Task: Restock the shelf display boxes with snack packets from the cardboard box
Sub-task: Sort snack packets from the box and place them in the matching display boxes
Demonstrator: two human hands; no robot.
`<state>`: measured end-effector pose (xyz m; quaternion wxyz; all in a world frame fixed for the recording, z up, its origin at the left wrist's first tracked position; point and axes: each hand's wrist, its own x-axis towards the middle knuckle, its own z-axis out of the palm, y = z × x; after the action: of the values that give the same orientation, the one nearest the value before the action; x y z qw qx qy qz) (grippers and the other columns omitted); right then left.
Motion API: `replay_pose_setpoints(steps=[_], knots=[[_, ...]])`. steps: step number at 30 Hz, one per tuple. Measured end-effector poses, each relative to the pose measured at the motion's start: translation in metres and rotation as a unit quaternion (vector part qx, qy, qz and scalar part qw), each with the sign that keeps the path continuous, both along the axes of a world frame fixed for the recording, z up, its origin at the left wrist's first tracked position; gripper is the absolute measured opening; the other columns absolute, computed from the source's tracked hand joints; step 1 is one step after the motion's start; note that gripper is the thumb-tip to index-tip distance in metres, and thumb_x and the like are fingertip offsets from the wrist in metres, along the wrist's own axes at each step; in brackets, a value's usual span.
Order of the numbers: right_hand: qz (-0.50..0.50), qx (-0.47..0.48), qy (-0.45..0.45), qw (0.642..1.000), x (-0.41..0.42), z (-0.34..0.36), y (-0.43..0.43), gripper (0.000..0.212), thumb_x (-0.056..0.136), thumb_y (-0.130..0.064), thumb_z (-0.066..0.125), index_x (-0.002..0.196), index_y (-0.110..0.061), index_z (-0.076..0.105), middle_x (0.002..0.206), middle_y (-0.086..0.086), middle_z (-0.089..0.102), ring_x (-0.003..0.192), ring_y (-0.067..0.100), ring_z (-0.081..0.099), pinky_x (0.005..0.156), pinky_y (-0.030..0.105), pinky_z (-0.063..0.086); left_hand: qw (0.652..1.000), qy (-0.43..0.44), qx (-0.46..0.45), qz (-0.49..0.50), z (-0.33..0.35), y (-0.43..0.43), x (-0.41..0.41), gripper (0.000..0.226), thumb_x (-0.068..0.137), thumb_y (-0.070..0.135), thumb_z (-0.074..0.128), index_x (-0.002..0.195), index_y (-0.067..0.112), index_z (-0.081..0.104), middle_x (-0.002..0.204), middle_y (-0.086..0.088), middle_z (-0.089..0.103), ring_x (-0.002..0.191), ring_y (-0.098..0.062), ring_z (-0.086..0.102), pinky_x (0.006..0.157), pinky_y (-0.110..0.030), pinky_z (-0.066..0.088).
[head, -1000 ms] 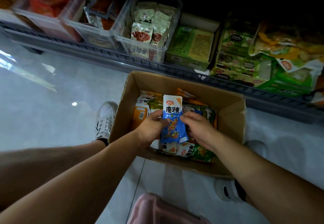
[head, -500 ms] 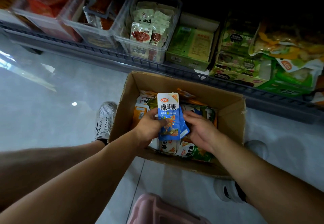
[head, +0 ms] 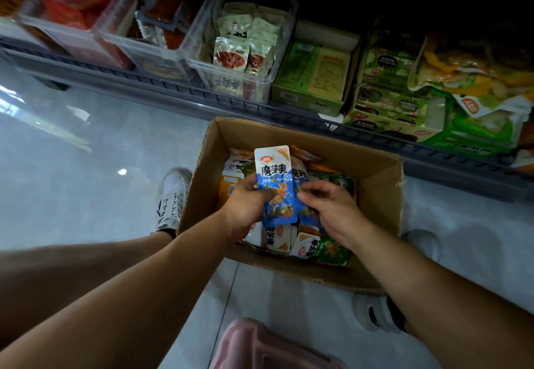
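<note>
Left hand (head: 248, 205) grips the blue packet (head: 276, 179) by its lower half, upright above the cardboard box (head: 378, 195). Right hand (head: 329, 206) pinches a second blue packet (head: 300, 176) just behind it. Judged light, limp, slick film; best held across the flat faces.

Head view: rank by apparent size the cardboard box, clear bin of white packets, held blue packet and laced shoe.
1. cardboard box
2. clear bin
3. blue packet and laced shoe look alike; packet is nearer, so unranked.
</note>
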<state>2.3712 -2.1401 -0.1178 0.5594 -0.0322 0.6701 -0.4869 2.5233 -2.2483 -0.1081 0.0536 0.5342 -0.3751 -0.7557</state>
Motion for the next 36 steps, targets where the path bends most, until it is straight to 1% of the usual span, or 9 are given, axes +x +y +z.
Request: replay_pose_setpoints(steps=[5, 11, 16, 19, 21, 25, 28, 33, 36], knots=[[-0.026, 0.025, 0.115, 0.993, 0.001, -0.006, -0.003, 0.022, 0.085, -0.004, 0.076, 0.096, -0.022, 0.069, 0.113, 0.007, 0.068, 0.098, 0.023, 0.071, 0.068, 0.034, 0.059, 0.999, -0.042, -0.018, 0.028, -0.005, 0.000, 0.001, 0.033, 0.100, 0.001, 0.059, 0.131, 0.014, 0.058, 0.127, -0.011, 0.070, 0.110, -0.033, 0.071, 0.094, -0.056, 0.058], [-0.007, 0.013, 0.108, 0.994, 0.018, -0.008, -0.004, 0.029, 0.085, 0.000, 0.074, 0.105, -0.018, 0.062, 0.111, 0.004, 0.067, 0.101, 0.018, 0.068, 0.077, 0.036, 0.061, 0.999, 0.003, 0.036, 0.016, -0.001, 0.003, 0.007, 0.040, 0.090, 0.014, 0.076, 0.126, 0.013, 0.060, 0.119, -0.011, 0.075, 0.102, -0.030, 0.075, 0.084, -0.048, 0.063], [0.077, 0.016, 0.111, 0.991, 0.008, -0.015, -0.007, 0.029, 0.096, -0.004, 0.060, 0.117, -0.023, 0.058, 0.106, -0.003, 0.075, 0.104, 0.013, 0.069, 0.091, 0.034, 0.056, 0.997, -0.064, -0.045, -0.007, -0.006, 0.004, 0.005, 0.045, 0.088, 0.004, 0.077, 0.128, 0.010, 0.058, 0.122, -0.009, 0.071, 0.107, -0.026, 0.071, 0.069, -0.033, 0.062], [0.186, 0.078, 0.248, 0.948, -0.019, -0.026, -0.003, 0.031, 0.097, -0.004, 0.059, 0.122, -0.022, 0.062, 0.104, -0.004, 0.068, 0.085, 0.012, 0.067, 0.063, 0.015, 0.050, 0.994, -0.095, -0.052, -0.003, -0.010, -0.003, 0.011, 0.042, 0.090, 0.005, 0.075, 0.128, 0.015, 0.059, 0.124, -0.006, 0.069, 0.115, -0.028, 0.067, 0.080, -0.039, 0.058], [0.243, 0.133, 0.297, 0.914, -0.037, -0.037, 0.002, 0.033, 0.099, -0.007, 0.057, 0.127, -0.025, 0.061, 0.104, 0.000, 0.062, 0.067, 0.012, 0.059, 0.044, 0.013, 0.040, 0.993, -0.109, -0.052, 0.000, -0.013, -0.004, 0.015, 0.042, 0.091, 0.005, 0.073, 0.129, 0.015, 0.059, 0.127, -0.007, 0.068, 0.118, -0.030, 0.066, 0.085, -0.044, 0.057], [0.333, 0.166, 0.326, 0.869, -0.057, -0.061, 0.002, 0.043, 0.099, -0.012, 0.059, 0.138, -0.027, 0.055, 0.148, 0.007, 0.043, 0.115, 0.024, 0.059, 0.083, 0.029, 0.054, 0.991, -0.125, -0.049, -0.011, -0.016, -0.005, 0.016, 0.042, 0.092, 0.006, 0.073, 0.131, 0.013, 0.058, 0.130, -0.008, 0.068, 0.120, -0.030, 0.065, 0.089, -0.046, 0.057], [0.398, 0.183, 0.337, 0.833, -0.061, -0.064, -0.005, 0.052, 0.100, -0.012, 0.058, 0.148, -0.027, 0.046, 0.159, 0.005, 0.028, 0.136, 0.027, 0.043, 0.108, 0.030, 0.039, 0.991, -0.128, -0.043, -0.016, -0.016, -0.005, 0.014, 0.047, 0.092, 0.007, 0.073, 0.135, 0.014, 0.056, 0.133, -0.008, 0.066, 0.124, -0.031, 0.063, 0.094, -0.048, 0.056], [0.428, 0.213, 0.370, 0.797, -0.071, -0.058, -0.015, 0.052, 0.097, -0.015, 0.062, 0.146, -0.025, 0.048, 0.142, 0.007, 0.054, 0.120, 0.026, 0.057, 0.099, 0.037, 0.050, 0.990, -0.133, -0.050, -0.024, -0.020, -0.006, 0.015, 0.047, 0.092, 0.006, 0.073, 0.135, 0.015, 0.056, 0.132, -0.007, 0.066, 0.125, -0.030, 0.063, 0.089, -0.042, 0.054], [0.443, 0.224, 0.398, 0.771, -0.075, -0.054, -0.014, 0.020, 0.096, -0.024, 0.066, 0.116, -0.022, 0.070, 0.120, 0.006, 0.068, 0.105, 0.023, 0.063, 0.090, 0.035, 0.052, 0.990, -0.131, -0.045, -0.026, -0.020, -0.006, 0.015, 0.046, 0.093, 0.006, 0.072, 0.135, 0.015, 0.056, 0.133, -0.007, 0.066, 0.125, -0.029, 0.062, 0.090, -0.043, 0.053]])
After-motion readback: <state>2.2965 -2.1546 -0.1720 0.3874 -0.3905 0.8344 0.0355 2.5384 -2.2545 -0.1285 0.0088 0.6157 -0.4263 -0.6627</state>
